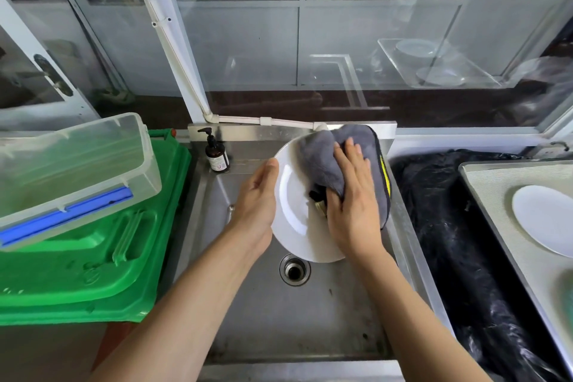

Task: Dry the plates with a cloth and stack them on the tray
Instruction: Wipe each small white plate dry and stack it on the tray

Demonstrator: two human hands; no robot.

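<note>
While the left hand (259,195) cups a white plate (294,214) at centre frame above the sink (279,313), the right hand (350,195) presses a grey cloth (322,158) flat, fingers (352,153) straight and together; another plate (542,217) lies on the tray (502,195), right edge.

Commercial kitchen wash-up area. Steel sink (279,319) w/ soap bottle (217,153) at its back left corner. Glass partitions (372,40) behind.
</note>
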